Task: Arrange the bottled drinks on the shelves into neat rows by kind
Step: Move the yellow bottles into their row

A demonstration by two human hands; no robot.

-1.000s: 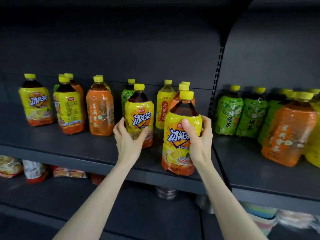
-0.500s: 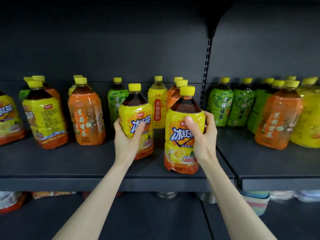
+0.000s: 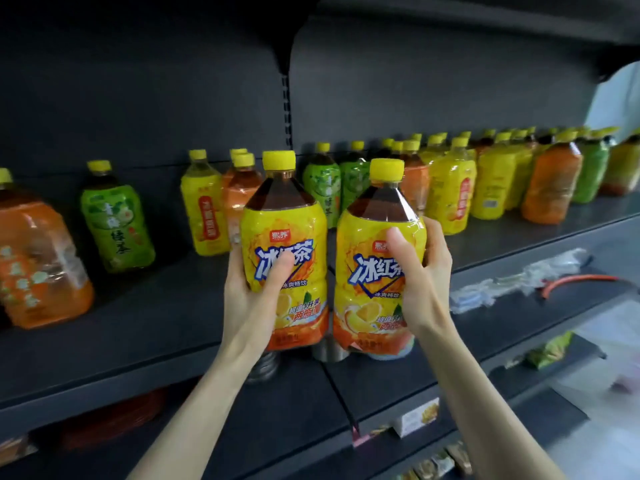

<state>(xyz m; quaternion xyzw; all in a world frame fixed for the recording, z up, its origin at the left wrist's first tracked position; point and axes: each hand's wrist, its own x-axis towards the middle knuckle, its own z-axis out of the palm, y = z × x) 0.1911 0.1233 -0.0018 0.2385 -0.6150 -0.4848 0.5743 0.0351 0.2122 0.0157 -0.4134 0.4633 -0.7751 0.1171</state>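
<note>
Two iced teas up at once here: left iced tea bottle (image 3: 284,258) in the left hand (image 3: 249,289), right iced tea bottle (image 3: 379,265) in the right hand (image 3: 422,271). Each hand has thumb and fingers wrapped around the label and clamped on. I'm holding both just in front of the shelf (image 3: 138,341) edge, and they look lifted clear of it. My worry is the slick shrink-wrap: these look heavy, so a one-handed mid-body grip could slip. Swinging them in could also clip the green tea bottle (image 3: 116,226) or the orange bottle (image 3: 38,268). Long axes are near vertical, caps up and splayed slightly apart, labels facing me
</note>
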